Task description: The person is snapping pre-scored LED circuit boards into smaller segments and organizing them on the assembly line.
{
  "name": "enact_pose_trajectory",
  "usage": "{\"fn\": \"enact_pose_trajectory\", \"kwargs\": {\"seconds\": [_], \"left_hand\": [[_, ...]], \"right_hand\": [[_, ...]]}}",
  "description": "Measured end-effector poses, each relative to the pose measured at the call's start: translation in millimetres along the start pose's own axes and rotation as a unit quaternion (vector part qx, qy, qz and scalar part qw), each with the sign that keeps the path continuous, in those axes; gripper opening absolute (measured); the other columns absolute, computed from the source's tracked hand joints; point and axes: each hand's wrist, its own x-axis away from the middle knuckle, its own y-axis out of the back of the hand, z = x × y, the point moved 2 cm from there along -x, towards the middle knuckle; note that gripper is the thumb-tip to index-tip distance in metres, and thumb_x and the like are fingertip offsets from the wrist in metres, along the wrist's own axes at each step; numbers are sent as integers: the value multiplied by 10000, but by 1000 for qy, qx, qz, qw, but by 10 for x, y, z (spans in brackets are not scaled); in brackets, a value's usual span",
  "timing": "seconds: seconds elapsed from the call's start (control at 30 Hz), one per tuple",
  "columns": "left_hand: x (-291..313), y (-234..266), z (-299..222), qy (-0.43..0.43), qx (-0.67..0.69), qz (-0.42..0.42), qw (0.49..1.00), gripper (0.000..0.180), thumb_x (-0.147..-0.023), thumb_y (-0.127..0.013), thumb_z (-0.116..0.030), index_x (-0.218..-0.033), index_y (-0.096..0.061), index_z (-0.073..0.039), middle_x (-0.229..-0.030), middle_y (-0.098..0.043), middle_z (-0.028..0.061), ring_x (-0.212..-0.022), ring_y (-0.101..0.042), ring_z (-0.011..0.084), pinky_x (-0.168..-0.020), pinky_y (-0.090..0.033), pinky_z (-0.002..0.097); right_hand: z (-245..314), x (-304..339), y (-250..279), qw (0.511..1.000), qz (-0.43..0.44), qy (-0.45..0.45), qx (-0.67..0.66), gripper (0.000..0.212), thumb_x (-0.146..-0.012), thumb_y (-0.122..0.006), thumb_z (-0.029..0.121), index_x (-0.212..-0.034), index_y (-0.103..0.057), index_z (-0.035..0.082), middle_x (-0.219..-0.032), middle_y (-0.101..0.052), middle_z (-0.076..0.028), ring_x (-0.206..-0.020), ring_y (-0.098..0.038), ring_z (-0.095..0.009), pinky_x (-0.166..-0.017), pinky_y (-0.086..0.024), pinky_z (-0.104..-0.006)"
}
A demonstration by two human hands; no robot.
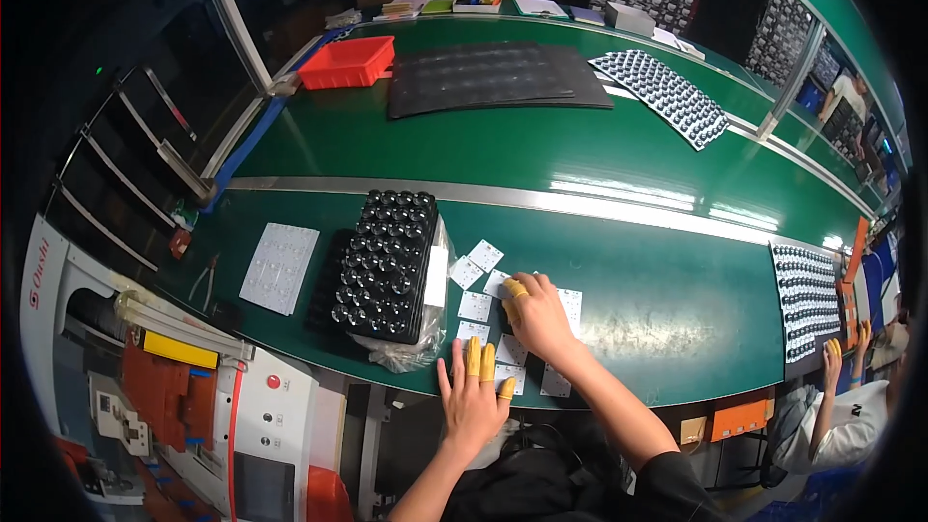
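Observation:
My left hand (471,408) rests at the near table edge with its fingers spread, yellow finger cots on some of them. Its fingertips lie by a small white square circuit board (473,331). Further right, my right hand (541,321), also in yellow finger cots, curls over the loose boards with its fingers bent together. What sits under those fingertips is hidden. More white boards lie about, such as one board (486,254) beyond my hands and another board (556,383) nearer me. To the left stands a stack of black trays (391,261) filled with round clear lenses.
White panels (279,268) lie left of the trays, beside pliers (205,280). Across the metal rail are a red bin (346,63), black sheets (483,77) and a lens-covered panel (667,94). A co-worker's hand (832,364) is at the right, near another panel (808,304).

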Motion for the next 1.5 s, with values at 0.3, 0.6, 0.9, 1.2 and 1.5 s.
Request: {"fn": "enact_pose_trajectory", "kwargs": {"seconds": [0.3,0.6,0.9,1.2,1.5], "left_hand": [[18,-35,-47,-36,23,-14,999,400,-852,-636,-268,-1197,-651,-66,-1364,-494,188,-1407,-278,429,-1110,-175,625],[128,-123,-102,-97,53,-45,993,316,-870,-628,-241,-1126,-663,-58,-1281,-577,129,-1358,-403,372,-1096,-195,592],[104,-82,-81,-84,37,-15,996,399,-877,-636,-234,-1214,-618,-20,-1327,-550,170,-1376,-352,413,-1083,-222,595],[469,-111,-531,31,53,56,997,241,-781,-765,-248,-863,-707,-29,-563,-623,94,-553,-622,235,-637,-464,338],[569,36,-208,214,682,213,666,194,-934,-561,-47,-1077,-608,75,-917,-670,81,-777,-621,110,-686,-489,232]], "right_hand": [[4,463,228,999,43,17,-10,206,-765,-651,57,-958,-683,-4,-1029,-643,-112,-938,-552,-305,-815,-455,-396],[7,555,271,998,46,6,-40,200,-792,-667,85,-969,-678,-8,-1050,-642,-126,-983,-556,-312,-847,-459,-396],[-534,730,577,991,23,-132,20,536,-821,-725,209,-1279,-551,-9,-1362,-511,-167,-1220,-441,-400,-1022,-390,-473],[-349,928,787,985,45,-165,-4,553,-793,-753,220,-1259,-569,-14,-1282,-553,-164,-1123,-487,-354,-987,-410,-449],[-455,1190,1012,793,121,-433,-410,316,-893,-711,226,-1019,-688,-63,-869,-714,-80,-763,-629,-115,-710,-494,-278]]}}
